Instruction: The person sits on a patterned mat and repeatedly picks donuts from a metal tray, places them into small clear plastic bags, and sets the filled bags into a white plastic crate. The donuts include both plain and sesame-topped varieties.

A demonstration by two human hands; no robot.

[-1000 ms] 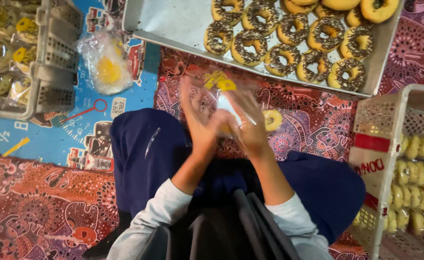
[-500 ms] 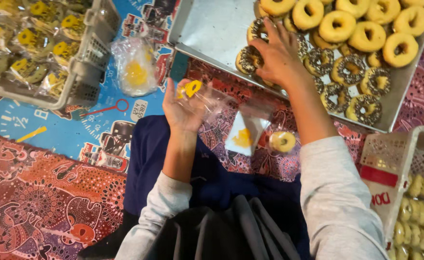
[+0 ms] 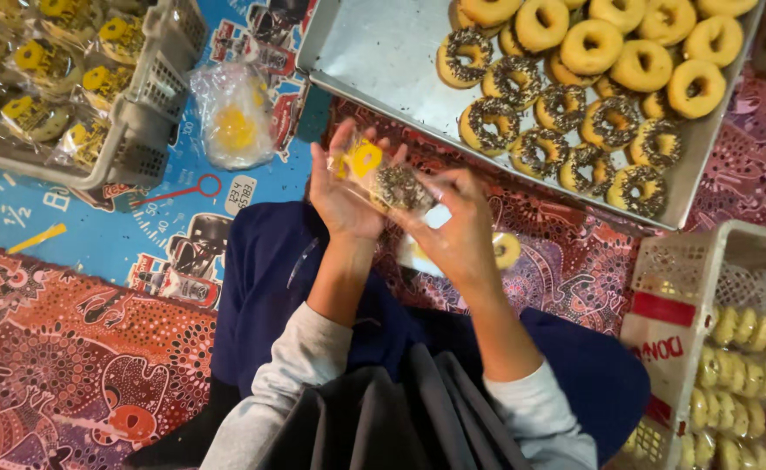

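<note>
Sprinkled doughnut (image 3: 400, 185) sits half inside a clear bag (image 3: 367, 170), pinched between the left hand (image 3: 341, 196) grip and the right hand (image 3: 460, 231) grip, just below the metal tray (image 3: 383, 61)

Floor (image 3: 70, 365) covered with patterned cloths: red-brown batik at lower left and under the tray, blue printed sheet (image 3: 96, 235) at upper left. Lying on the sheet, left of the fingers (image 3: 341, 144): grey plastic basket (image 3: 144, 130) of wrapped doughnuts, and beside it, nearer the fingers, a heap of clear bags (image 3: 235, 117) with yellow print. Beyond the fingers, to the right: metal tray (image 3: 374, 52), one half bare, the other packed with sprinkled and plain yellow doughnuts. Just below the fingers, on the red cloth: one bagged yellow doughnut (image 3: 505, 250). Far right, well apart: white crate (image 3: 688, 270) holding stacked plain doughnuts.
</note>
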